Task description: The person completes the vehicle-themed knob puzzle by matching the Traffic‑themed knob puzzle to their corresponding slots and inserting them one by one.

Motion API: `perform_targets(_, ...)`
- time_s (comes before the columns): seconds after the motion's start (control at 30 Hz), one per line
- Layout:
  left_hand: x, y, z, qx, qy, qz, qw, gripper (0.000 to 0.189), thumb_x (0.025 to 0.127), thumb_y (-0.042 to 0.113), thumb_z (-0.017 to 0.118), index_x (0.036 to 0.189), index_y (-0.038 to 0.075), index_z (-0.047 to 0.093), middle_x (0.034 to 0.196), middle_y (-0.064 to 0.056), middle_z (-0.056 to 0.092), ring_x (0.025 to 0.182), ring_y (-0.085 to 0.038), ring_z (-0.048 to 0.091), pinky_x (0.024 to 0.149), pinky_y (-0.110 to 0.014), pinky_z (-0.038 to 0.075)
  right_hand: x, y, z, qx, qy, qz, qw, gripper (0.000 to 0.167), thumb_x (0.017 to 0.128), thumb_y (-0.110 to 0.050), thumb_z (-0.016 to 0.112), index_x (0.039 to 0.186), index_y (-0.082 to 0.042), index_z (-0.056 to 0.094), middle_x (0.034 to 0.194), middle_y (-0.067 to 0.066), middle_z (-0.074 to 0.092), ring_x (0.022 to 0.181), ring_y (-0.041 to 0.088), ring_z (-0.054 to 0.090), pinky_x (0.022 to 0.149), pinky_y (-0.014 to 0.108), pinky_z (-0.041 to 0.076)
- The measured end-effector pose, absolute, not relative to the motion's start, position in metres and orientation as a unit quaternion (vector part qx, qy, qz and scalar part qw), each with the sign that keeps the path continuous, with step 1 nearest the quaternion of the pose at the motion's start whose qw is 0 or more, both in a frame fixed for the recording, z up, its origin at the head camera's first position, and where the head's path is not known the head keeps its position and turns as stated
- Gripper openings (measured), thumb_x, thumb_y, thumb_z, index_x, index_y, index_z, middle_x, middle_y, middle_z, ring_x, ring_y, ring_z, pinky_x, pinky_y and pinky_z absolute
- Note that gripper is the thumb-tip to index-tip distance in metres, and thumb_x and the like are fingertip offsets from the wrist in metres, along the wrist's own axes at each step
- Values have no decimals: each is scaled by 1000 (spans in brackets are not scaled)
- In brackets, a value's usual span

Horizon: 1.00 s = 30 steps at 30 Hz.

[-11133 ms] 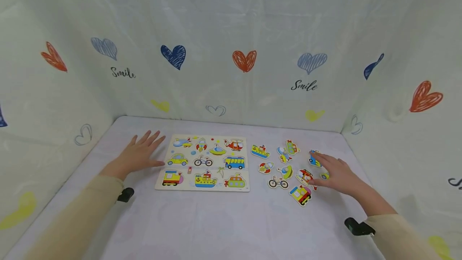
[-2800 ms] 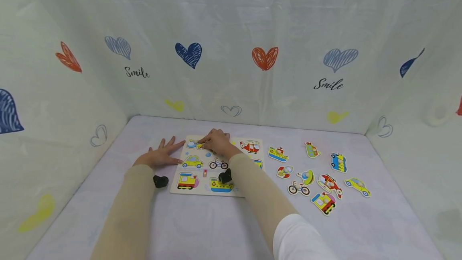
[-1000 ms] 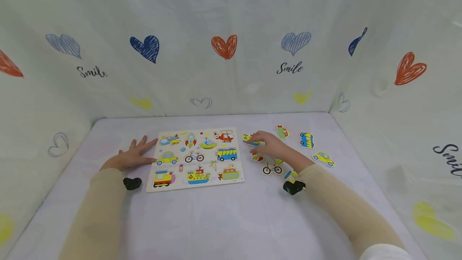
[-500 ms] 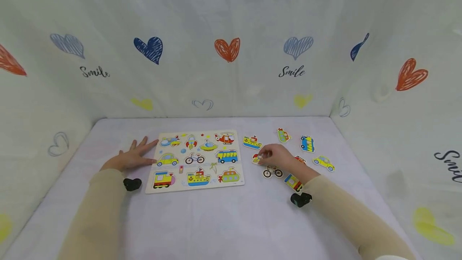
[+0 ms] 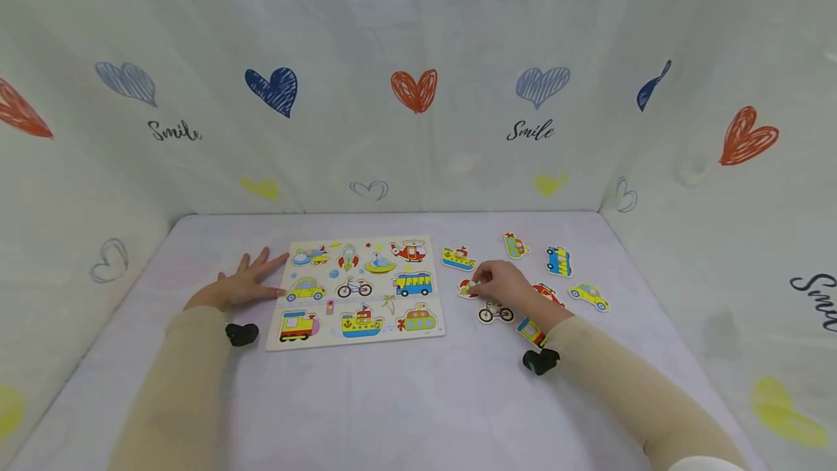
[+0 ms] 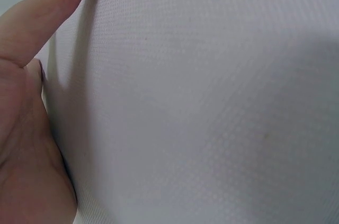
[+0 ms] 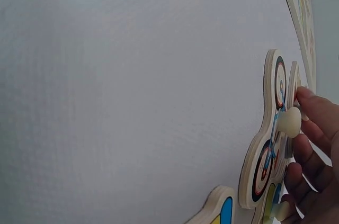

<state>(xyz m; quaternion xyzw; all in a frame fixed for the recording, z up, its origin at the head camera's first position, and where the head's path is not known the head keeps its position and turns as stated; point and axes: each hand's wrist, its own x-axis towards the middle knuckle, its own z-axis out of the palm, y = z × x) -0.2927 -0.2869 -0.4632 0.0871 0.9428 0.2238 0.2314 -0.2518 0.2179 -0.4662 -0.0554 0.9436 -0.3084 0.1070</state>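
The wooden puzzle board (image 5: 386,304) with printed vehicles lies left of centre. My left hand (image 5: 245,286) rests flat at its left edge, fingers spread, thumb (image 6: 50,9) touching the rim. Right of the board, my right hand (image 5: 506,286) pinches the small rocket puzzle piece (image 5: 466,289) between thumb and fingers, down at the tabletop. Just below that hand is the bicycle piece (image 5: 495,312), whose round knob (image 7: 290,122) shows in the right wrist view. At the board's upper left, an airplane piece (image 5: 309,256) lies over the airplane picture.
Around the right hand lie the ship piece (image 5: 458,258), submarine piece (image 5: 515,246), bus piece (image 5: 559,261), car piece (image 5: 590,296), helicopter piece (image 5: 548,294) and train piece (image 5: 531,331). The right hand hides part of this group. A heart-printed curtain (image 5: 418,158) stands behind the table.
The airplane piece went from the loose group to the board. My right hand moved from the board back right, then down onto the rocket piece. My left hand stays at the board's edge.
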Motion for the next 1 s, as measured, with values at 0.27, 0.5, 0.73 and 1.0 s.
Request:
perform_targets(0.27,-293,-286,-459,91,943,225,229,99,83,54,68,156,12,16,157,-29,-13,135,-55,-24,92,-79,-17,-253,220,-472,-66,945,-307,96,14,85,-23,77,89,-14,68,77,1,57,72,18,51,63,31,43)
perform_targets(0.5,-291,-285,-463,80,943,230,227,100,82,55,69,156,13,16,157,-28,-12,136,-54,-24,93,-79,-17,-257,216,-469,-95,943,-309,81,12,85,-21,77,89,-13,69,76,0,58,71,17,51,63,31,43)
perform_targets(0.73,-293,-287,-466,84,943,228,227,99,82,55,68,156,13,16,157,-28,-13,136,-54,-24,92,-79,-17,-261,203,-465,-110,944,-304,67,13,83,-20,79,90,-12,71,77,-1,57,71,16,50,62,29,43)
perform_targets(1.0,-294,-288,-467,82,945,221,229,101,82,57,68,156,13,16,157,-28,-13,135,-54,-25,93,-79,-17,-266,184,-464,-136,938,-313,56,14,82,-18,80,91,-10,72,77,-2,57,71,16,49,62,29,42)
